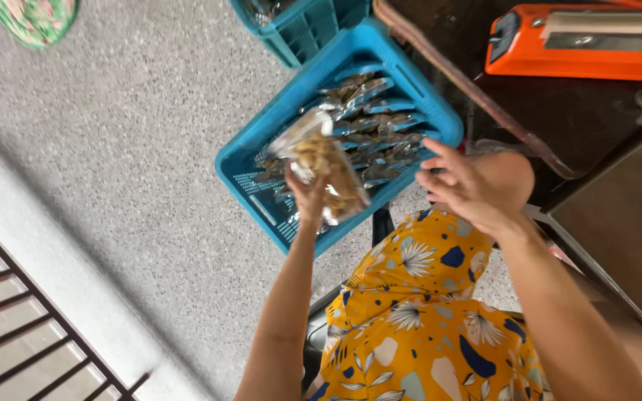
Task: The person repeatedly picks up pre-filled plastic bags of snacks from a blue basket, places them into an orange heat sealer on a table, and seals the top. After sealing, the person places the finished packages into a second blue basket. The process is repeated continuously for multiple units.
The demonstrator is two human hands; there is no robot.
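My left hand (307, 199) is raised over a blue plastic basket (241, 163) and grips a clear bag of brown snack pieces (322, 165), held tilted. My right hand (464, 186) hovers just right of the bag with fingers spread and nothing in it, a short gap between them. The basket on the speckled floor holds several more sealed clear bags (374, 126) of the same snack. My lap in a yellow flower-print garment (417, 312) fills the lower middle.
A second teal basket (299, 30) stands behind the first. An orange flat machine (581, 44) sits on a dark table (581, 111) at the upper right. A dark metal railing (16, 319) runs along the lower left. A green patterned object (35, 18) lies at the top left.
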